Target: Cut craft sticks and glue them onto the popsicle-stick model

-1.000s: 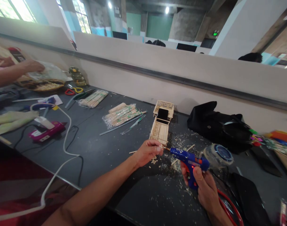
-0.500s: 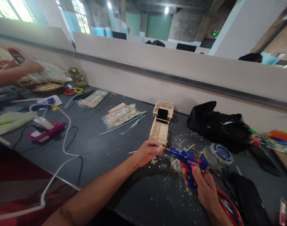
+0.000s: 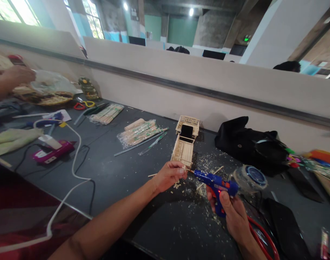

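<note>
My right hand (image 3: 233, 213) is wrapped round a blue hot glue gun (image 3: 215, 183), with a small red light glowing on its body. The gun's nozzle points left, right at the fingertips of my left hand (image 3: 171, 176). Those fingers are pinched on a tiny pale piece, too small to name. Just behind them stands a small model built of wooden sticks (image 3: 183, 150), with a lattice top and a black panel in its middle. Pale crumbs and a few loose sticks lie on the dark table around my hands.
Bagged wooden sticks (image 3: 140, 133) lie left of the model. A clear jar (image 3: 248, 178) and a black bag (image 3: 251, 144) are at right. Farther left are a magenta power strip (image 3: 53, 151), a white cable (image 3: 79, 159), scissors (image 3: 85, 104) and a co-worker's hand (image 3: 20, 75).
The glue gun has shifted slightly left, closer to my left fingertips. My left hand stays nearly still. At far left, the co-worker's hand has moved left.
</note>
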`<state>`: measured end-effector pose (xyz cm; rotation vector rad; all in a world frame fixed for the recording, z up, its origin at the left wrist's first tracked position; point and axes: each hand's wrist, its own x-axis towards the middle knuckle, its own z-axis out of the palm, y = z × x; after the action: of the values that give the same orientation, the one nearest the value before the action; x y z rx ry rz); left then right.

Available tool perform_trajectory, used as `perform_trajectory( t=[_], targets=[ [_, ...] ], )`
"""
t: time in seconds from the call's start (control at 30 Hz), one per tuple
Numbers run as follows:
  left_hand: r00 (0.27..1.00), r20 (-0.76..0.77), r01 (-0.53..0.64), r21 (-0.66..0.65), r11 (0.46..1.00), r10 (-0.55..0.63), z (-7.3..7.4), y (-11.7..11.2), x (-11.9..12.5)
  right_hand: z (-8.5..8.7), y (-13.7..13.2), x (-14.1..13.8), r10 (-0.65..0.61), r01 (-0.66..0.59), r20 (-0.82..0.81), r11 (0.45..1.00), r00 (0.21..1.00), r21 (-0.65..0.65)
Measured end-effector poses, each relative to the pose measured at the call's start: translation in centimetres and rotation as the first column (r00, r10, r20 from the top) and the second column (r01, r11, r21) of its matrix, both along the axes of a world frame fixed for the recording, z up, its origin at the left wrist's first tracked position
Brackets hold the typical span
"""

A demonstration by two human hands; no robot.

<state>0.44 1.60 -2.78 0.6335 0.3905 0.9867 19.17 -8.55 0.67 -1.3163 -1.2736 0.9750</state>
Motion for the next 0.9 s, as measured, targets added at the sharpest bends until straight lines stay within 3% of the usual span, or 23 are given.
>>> perform_trajectory(
  t=[0.23, 0.4, 0.5, 0.6, 0.67, 0.73, 0.8, 0.83, 0.9],
  targets=[
    [1.000, 0.008, 0.027, 0.017, 0.999, -0.027, 0.0, 0.0, -0.1, 0.4, -0.4, -0.2, -0.003, 0.001, -0.078, 1.000, 0.997, -0.016],
    [0.998, 0.020, 0.058, 0.032, 0.998, -0.059, -0.1, -0.1, 0.0, 0.4, -0.2, 0.6, 0.043, -0.041, -0.023, 0.998, 0.999, 0.045],
    [0.997, 0.043, 0.064, 0.031, 0.997, -0.066, -0.1, -0.1, 0.1, 1.6, -0.5, 1.1, -0.047, 0.039, 0.056, 0.990, 0.997, 0.135],
    [0.996, 0.065, 0.064, 0.038, 0.997, -0.067, 0.1, -0.1, 0.1, 3.5, -1.1, 2.4, -0.240, 0.185, 0.180, 0.943, 0.954, 0.277],
    [0.996, 0.069, 0.049, 0.042, 0.998, -0.052, 0.3, 0.0, 0.0, 4.7, -1.2, 3.9, -0.423, 0.261, 0.356, 0.868, 0.833, 0.423],
    [0.997, 0.067, 0.024, 0.060, 0.998, -0.028, 0.7, 0.2, -0.2, 5.4, -1.1, 5.6, -0.563, 0.247, 0.575, 0.808, 0.593, 0.535],
    [0.998, 0.058, -0.005, 0.101, 0.995, -0.001, 1.1, 0.4, -0.6, 5.5, -0.6, 7.4, -0.595, 0.234, 0.742, 0.804, 0.309, 0.547],
    [0.998, 0.054, -0.027, 0.126, 0.992, 0.021, 1.3, 0.5, -0.8, 5.3, -0.2, 8.2, -0.581, 0.229, 0.787, 0.811, 0.207, 0.539],
    [0.997, 0.044, -0.062, 0.168, 0.984, 0.055, 1.6, 0.8, -1.1, 4.4, 0.5, 9.8, -0.552, 0.228, 0.828, 0.823, 0.099, 0.521]
  ],
)
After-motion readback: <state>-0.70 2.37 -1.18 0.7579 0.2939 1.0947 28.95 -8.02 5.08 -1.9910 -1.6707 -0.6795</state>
